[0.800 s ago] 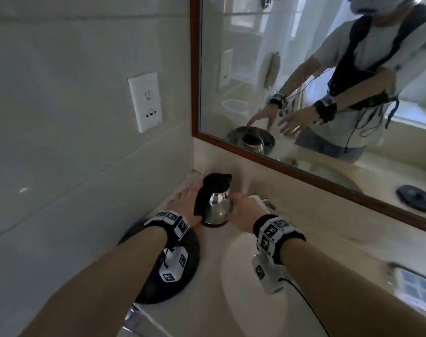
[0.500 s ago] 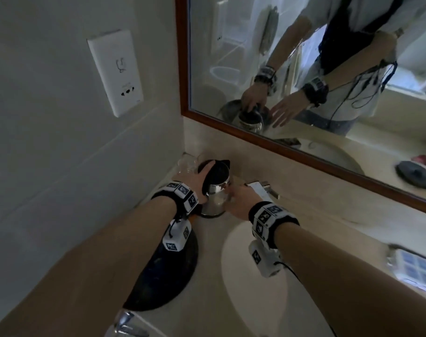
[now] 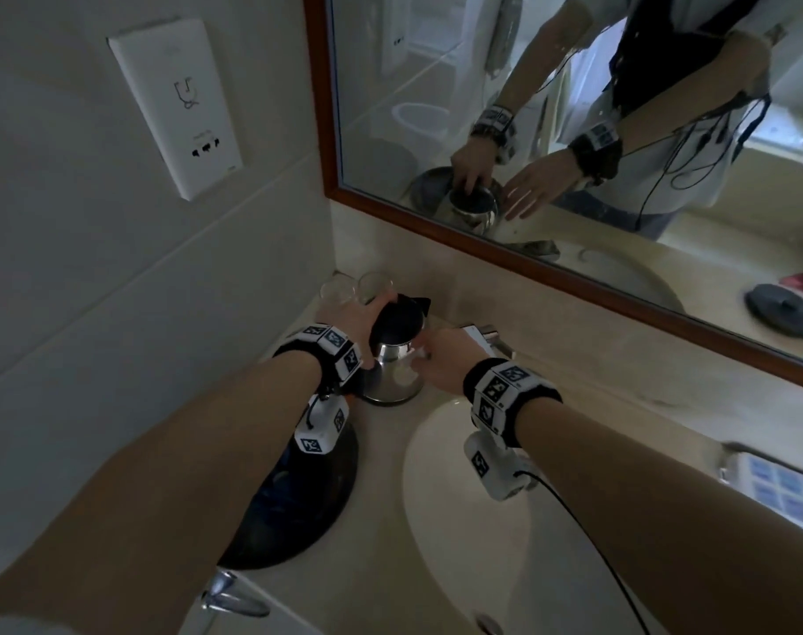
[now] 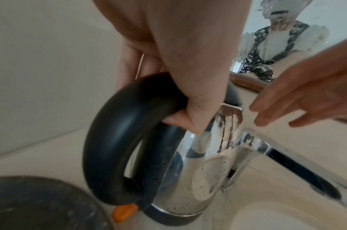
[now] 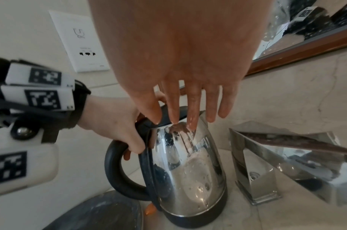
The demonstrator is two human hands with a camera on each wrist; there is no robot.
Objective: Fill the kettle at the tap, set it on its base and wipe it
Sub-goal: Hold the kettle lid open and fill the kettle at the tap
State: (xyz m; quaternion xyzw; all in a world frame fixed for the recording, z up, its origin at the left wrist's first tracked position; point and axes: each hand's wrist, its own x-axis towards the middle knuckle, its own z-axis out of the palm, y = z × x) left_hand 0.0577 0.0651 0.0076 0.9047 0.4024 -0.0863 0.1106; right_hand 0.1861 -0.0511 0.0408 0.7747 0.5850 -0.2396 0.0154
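Observation:
A steel kettle (image 3: pixel 395 359) (image 4: pixel 188 179) (image 5: pixel 188 163) with a black lid and black loop handle stands upright on the counter, left of the tap (image 3: pixel 486 336) (image 5: pixel 286 163). My left hand (image 3: pixel 354 313) (image 4: pixel 188 77) (image 5: pixel 117 124) grips the top of the handle, with its fingers curled round it. My right hand (image 3: pixel 441 355) (image 4: pixel 296 101) (image 5: pixel 188 99) is held out with straight fingers by the lid rim on the tap side. I cannot tell whether it touches. An orange switch (image 4: pixel 124 213) shows under the handle.
A dark round tray (image 3: pixel 299 497) lies on the counter just left of the kettle. Two glasses (image 3: pixel 358 286) stand in the corner behind it. The white basin (image 3: pixel 482 520) is at right, a wall socket (image 3: pixel 180 107) above, and a mirror frame (image 3: pixel 528 258) behind.
My left hand has moved from beside the kettle onto its handle and closed round it. My right hand stays at the kettle's side. The kettle has not moved.

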